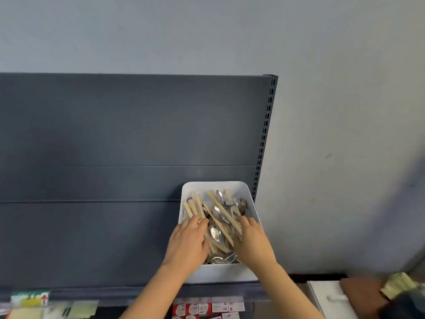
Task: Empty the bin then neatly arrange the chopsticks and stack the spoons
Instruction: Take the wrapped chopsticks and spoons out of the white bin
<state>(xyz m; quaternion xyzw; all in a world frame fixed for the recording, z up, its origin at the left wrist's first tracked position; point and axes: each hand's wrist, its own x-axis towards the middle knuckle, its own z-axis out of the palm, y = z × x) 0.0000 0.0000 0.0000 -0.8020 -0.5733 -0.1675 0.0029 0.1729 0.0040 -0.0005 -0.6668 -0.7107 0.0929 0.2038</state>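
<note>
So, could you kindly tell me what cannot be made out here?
Head view:
Both hands' fingertips, left hand and right hand: buried in chopsticks and spoons; grip unclear.
Bin floor: covered by them.
Red boxes: cut off, print too small.
Bottom-right objects: blurred.

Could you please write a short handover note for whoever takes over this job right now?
Left hand: inside the white bin at its left side, fingers on the chopsticks; whether it grips them is unclear.
Right hand: in the bin at its right side, fingers over chopsticks; grip also unclear.
Things: chopsticks and spoons lie mixed together in the bin, which sits on the dark shelf.
Done: nothing shows outside the bin yet.
Left: empty the bin, line up the chopsticks, stack the spoons.
</note>
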